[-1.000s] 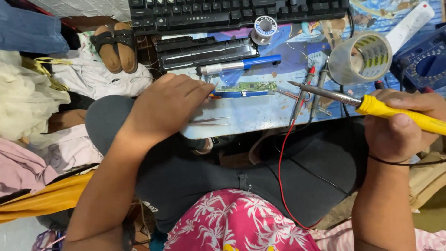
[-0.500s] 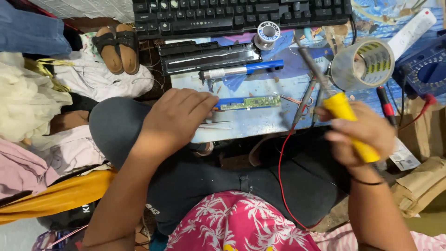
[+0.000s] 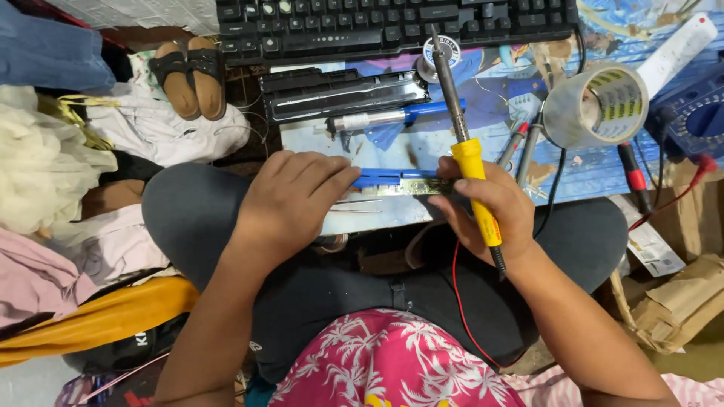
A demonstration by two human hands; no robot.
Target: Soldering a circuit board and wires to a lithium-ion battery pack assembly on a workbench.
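Observation:
My left hand (image 3: 290, 200) rests fingers-down on the left end of a narrow green circuit strip (image 3: 407, 185) with a blue piece on it, lying at the near edge of a low board (image 3: 392, 143). My right hand (image 3: 490, 207) grips a yellow-handled soldering iron (image 3: 471, 162). The iron's metal shaft points away from me toward a solder spool (image 3: 443, 51). Fingers of this same hand also touch the strip's right end. A red wire (image 3: 458, 294) runs down over my lap.
A black keyboard (image 3: 392, 22) lies at the far side. A black bar (image 3: 343, 94), a blue-handled tool (image 3: 396, 117), a tape roll (image 3: 596, 105), multimeter probes (image 3: 630, 169) and a blue meter (image 3: 697, 113) sit on the board. Sandals (image 3: 188, 75) and cloth lie to the left.
My right hand has swung the soldering iron from lying across the right side to pointing away from me, and has moved left onto the strip's right end. My left hand stays on the strip.

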